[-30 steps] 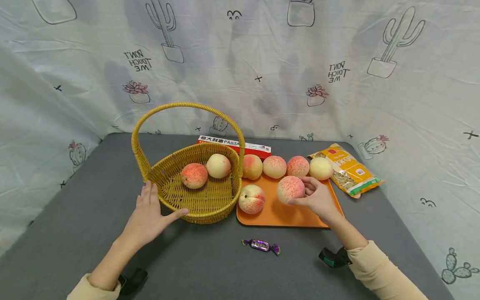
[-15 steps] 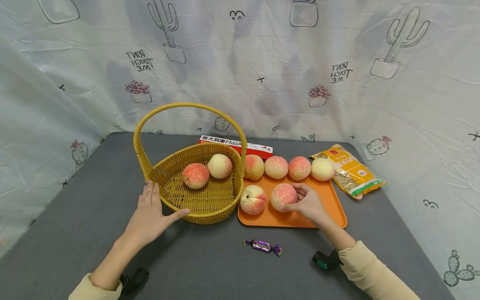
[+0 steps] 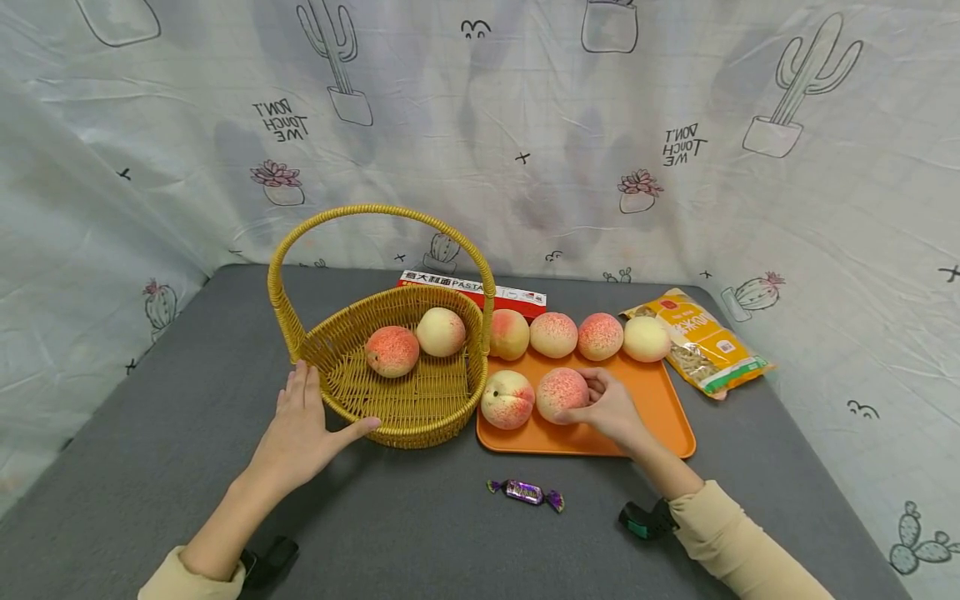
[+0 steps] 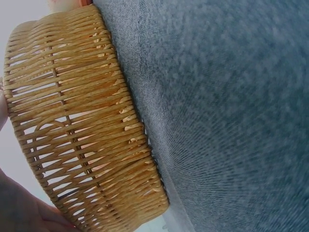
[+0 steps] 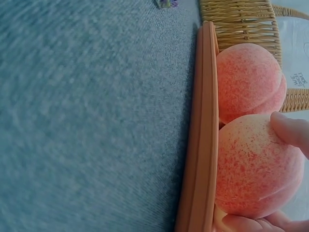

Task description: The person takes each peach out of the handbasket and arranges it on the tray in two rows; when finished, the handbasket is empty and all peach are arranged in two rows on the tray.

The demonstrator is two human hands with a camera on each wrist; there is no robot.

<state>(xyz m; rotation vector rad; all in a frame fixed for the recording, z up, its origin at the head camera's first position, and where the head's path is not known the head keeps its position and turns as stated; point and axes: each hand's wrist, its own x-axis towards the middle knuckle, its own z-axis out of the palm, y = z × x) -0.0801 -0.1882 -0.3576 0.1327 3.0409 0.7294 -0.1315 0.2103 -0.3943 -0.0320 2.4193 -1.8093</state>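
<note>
My right hand grips a pink-speckled peach between thumb and fingers, low over the orange tray. Beside it, to the left, sits another peach on the tray; the two stand right against each other in the right wrist view. Along the tray's back edge runs a row of several peaches. My left hand rests at the near left rim of the yellow wicker basket, fingers straight and thumb spread. Inside the basket lie a red peach and a pale peach.
A red and white pasta box lies behind the basket and tray. To the tray's right is a yellow food bag. A purple-wrapped candy lies in front of the tray. The basket's tall handle arches above it.
My right hand has moved left and down with the peach, bringing it beside the peach at the tray's left. My left hand has stayed at the basket rim.
</note>
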